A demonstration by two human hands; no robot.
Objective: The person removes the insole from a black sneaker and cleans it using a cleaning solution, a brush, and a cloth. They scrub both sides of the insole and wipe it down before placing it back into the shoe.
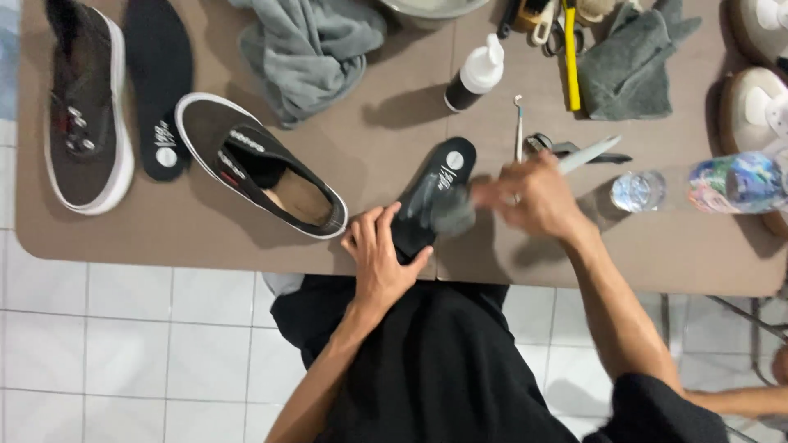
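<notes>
A black insole (442, 176) lies on the brown table (205, 234) near its front edge. My left hand (379, 256) presses down on the insole's near end, fingers spread around it. My right hand (529, 197) is blurred and holds a small grey cloth (454, 212) against the insole's middle. A dark slip-on shoe (263, 166) with a white sole rim lies just left of the insole.
A second dark shoe (82, 107) and another black insole (160, 82) lie at the far left. Grey towels (308, 51) (628, 61), a white-capped bottle (474, 78), a hook tool (519, 127), scissors (574, 150), a plastic water bottle (706, 184) and pale shoes (755, 107) crowd the back and right.
</notes>
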